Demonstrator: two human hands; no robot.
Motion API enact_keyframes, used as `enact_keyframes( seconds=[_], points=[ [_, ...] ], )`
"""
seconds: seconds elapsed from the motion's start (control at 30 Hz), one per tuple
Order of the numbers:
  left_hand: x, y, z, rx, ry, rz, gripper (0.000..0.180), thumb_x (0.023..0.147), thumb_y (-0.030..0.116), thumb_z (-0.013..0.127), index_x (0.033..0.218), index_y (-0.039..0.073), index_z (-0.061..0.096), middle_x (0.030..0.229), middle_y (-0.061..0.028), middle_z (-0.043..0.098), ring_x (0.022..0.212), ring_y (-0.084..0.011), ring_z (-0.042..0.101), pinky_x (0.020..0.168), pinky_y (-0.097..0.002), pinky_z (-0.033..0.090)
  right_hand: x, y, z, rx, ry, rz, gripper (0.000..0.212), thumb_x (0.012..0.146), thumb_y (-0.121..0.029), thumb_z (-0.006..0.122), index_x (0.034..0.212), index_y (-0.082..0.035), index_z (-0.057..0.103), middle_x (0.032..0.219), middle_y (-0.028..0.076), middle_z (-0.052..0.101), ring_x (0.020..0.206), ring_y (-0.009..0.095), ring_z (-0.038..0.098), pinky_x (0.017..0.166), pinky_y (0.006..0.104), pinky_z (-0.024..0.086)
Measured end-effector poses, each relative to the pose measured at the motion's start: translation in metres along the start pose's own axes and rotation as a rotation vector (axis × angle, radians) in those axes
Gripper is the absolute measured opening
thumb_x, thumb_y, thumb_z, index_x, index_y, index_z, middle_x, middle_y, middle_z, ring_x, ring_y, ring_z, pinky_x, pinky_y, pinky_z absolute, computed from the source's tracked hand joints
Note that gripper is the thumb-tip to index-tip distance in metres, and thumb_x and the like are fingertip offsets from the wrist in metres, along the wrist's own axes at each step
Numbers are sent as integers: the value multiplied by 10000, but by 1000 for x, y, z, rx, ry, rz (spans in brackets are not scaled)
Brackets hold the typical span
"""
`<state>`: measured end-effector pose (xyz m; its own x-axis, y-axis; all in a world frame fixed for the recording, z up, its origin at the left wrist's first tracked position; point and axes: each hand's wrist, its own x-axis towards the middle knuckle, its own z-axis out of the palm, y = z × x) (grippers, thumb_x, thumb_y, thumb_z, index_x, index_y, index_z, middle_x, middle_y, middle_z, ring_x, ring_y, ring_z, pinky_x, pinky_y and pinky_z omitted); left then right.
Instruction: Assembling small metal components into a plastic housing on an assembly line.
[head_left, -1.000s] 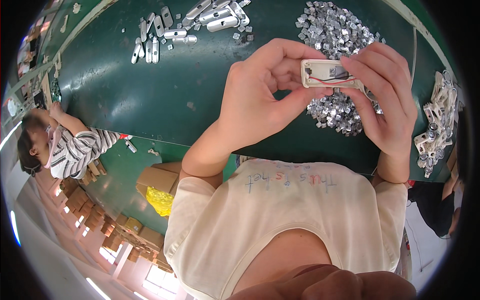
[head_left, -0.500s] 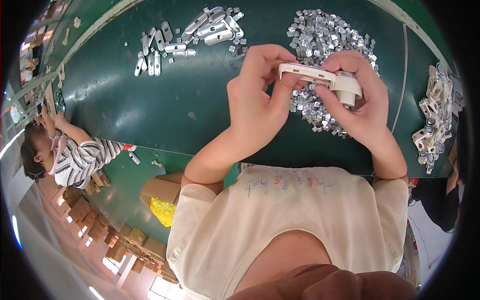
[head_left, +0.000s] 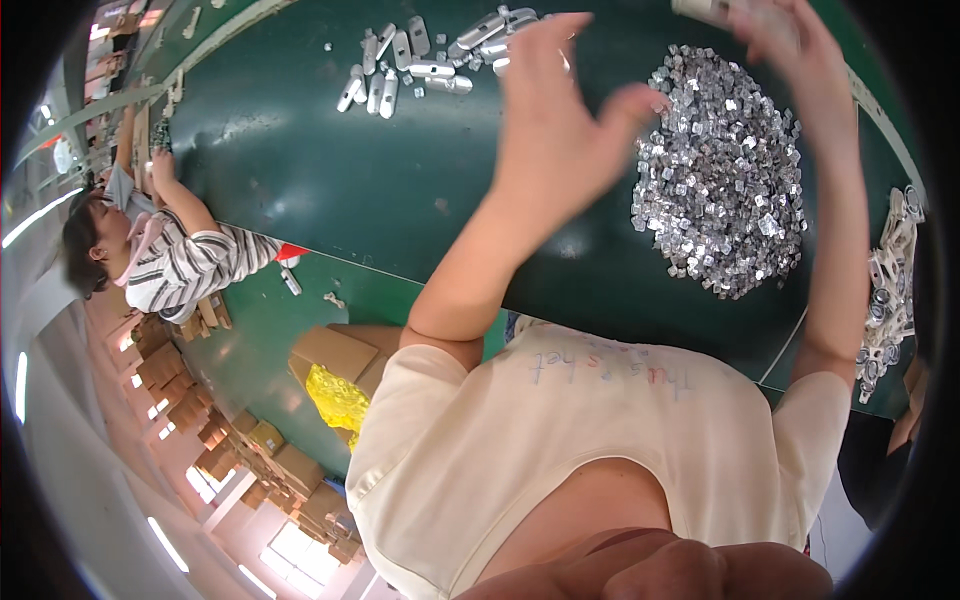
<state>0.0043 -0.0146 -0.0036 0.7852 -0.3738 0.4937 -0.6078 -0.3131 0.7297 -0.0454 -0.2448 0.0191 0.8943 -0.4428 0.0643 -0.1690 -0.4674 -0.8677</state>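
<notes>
Near, at centre, we recorded one cream short-sleeved shirt (head_left: pixel 600 430), worn by the person at work, with coloured handwriting across it. Near left, on the green floor, we listed one cardboard box (head_left: pixel 335 350), flaps out, with a crumpled yellow bag (head_left: pixel 338 398) against it. Farther left we noted one co-worker (head_left: pixel 190 260) in a striped top, seated at the tabletop (head_left: pixel 330 190), which was dark green and ran across the scene.

On the right of the tabletop we entered one heap of cream fittings with rings (head_left: pixel 885 290), partly hidden by the right forearm. Right of centre, between the two forearms, we entered one broad pile of small squarish metal pieces (head_left: pixel 720 180), bright silver, lying loose at many angles.

Of the hands, we found the left hand (head_left: pixel 560 125) spread, its thumb held away from the fingers, just left of the pile's far part; its fingertips were blurred. Beyond and left of it we counted in a scatter of silver oblong covers (head_left: pixel 400 60), some overlapping, with a few small pieces among them. Far right we found the right hand (head_left: pixel 785 40), blurred, its fingers gripping a cream casing (head_left: pixel 702 10) beyond the pile. The view's edge cut the casing off, and we could not make out its details.
</notes>
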Motion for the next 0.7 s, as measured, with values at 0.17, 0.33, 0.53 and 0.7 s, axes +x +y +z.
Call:
enact_keyframes(
  seconds=[0.17, 0.33, 0.53, 0.7],
  points=[
    [12, -65, -48, 453, -313, -66, 153, 715, 8, 650, 861, 32, 612, 814, -101, 590, 753, -272, 585, 675, -348, 463, 125, 47, -30, -281, 202, 221, 335, 795, -289, 647, 751, 42, 612, 688, 102, 619, 621, 141, 581, 560, 275, 465],
    [5, -51, -37, 458, -385, -154, 92, 705, 6, 639, 793, 30, 634, 794, -101, 593, 767, -283, 585, 677, -364, 473, 81, 8, 29, -1120, 551, -258, 147, 732, -163, 635, 777, -23, 634, 775, 173, 572, 813, 339, 560, 735, 380, 462],
    [2, -44, -34, 545, -428, -11, 58, 760, 55, 615, 789, 29, 658, 801, -97, 607, 767, -281, 587, 672, -359, 477, 57, 6, 109, -320, -440, -493, 214, 729, -103, 682, 919, -53, 596, 824, 58, 599, 726, 201, 589, 664, 302, 468],
    [8, -45, -30, 516, -273, -118, 115, 826, 55, 557, 906, 14, 628, 807, -110, 629, 666, -232, 599, 638, -321, 480, 44, 3, 128, -331, -435, -502, 168, 720, -79, 668, 832, -19, 558, 822, 115, 574, 771, 269, 584, 657, 361, 463]
  ],
)
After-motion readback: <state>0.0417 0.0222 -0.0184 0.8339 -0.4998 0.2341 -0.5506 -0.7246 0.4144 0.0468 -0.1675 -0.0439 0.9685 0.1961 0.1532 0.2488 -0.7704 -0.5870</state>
